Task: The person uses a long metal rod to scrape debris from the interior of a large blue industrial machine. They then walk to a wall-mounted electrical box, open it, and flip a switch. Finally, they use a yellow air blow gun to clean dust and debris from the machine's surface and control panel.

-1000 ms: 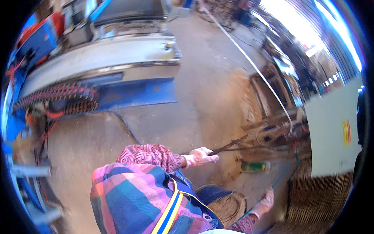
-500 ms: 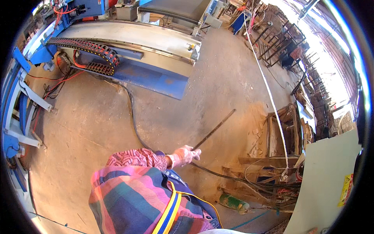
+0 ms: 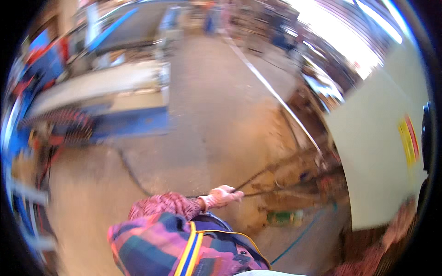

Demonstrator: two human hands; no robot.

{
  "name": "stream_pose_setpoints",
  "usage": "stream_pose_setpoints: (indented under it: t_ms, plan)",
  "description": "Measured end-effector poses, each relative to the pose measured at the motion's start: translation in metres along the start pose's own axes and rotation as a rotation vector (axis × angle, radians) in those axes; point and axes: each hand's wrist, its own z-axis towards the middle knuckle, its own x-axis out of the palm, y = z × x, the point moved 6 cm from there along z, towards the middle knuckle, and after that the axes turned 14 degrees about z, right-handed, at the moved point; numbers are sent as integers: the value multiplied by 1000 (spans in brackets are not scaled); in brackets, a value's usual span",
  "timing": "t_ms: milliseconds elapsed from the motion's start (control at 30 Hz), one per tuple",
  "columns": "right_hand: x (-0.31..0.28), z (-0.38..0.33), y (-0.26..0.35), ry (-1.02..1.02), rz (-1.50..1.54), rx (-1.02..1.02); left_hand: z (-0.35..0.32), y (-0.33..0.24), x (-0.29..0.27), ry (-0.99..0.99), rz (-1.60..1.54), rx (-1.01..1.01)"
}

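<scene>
My left hand (image 3: 223, 197), in a pale knitted glove, is closed around a thin dark rod (image 3: 253, 178). The rod points away to the right, over the dusty floor. At the lower right, my right hand (image 3: 399, 223) is raised in front of a pale green cabinet panel (image 3: 373, 152). Motion smears its fingers, so their grip does not show, nor whether they touch the panel. A yellow and red label (image 3: 408, 140) is stuck on that panel.
A blue and white machine bed (image 3: 106, 87) stands at the left. A black cable (image 3: 131, 172) crosses the floor. To the right, a white line (image 3: 271, 89) slants down towards tangled scrap and wires (image 3: 329, 181). A green cylinder (image 3: 284, 217) lies near a teal cord (image 3: 299, 240).
My view has swung to the right, bringing more of the cabinet panel into sight. My right hand and sleeve have come up at the lower right. The left hand still holds the rod.
</scene>
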Motion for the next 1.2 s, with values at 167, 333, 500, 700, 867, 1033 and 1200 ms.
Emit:
stream_pose_setpoints:
  t_ms: [167,333,500,700,867,1033,1200]
  plan:
    - [-32,21,5,-22,290,179,24,-1,4,-71,79,229]
    - [0,91,60,800,51,712,24,15,-2,-58,-123,-16]
    - [-7,70,26,775,-356,556,14,-6,33,99,-148,86]
    - [-10,62,6,414,229,749,13,3,19,97,-173,8]
    - [-11,46,9,215,441,1397,27,19,2,13,-185,-7]
    - [29,12,-5,-548,1637,1775,16,8,-6,48,-167,-18]
    - [72,59,20,-1043,1117,1282,25,-9,2,92,-81,25]
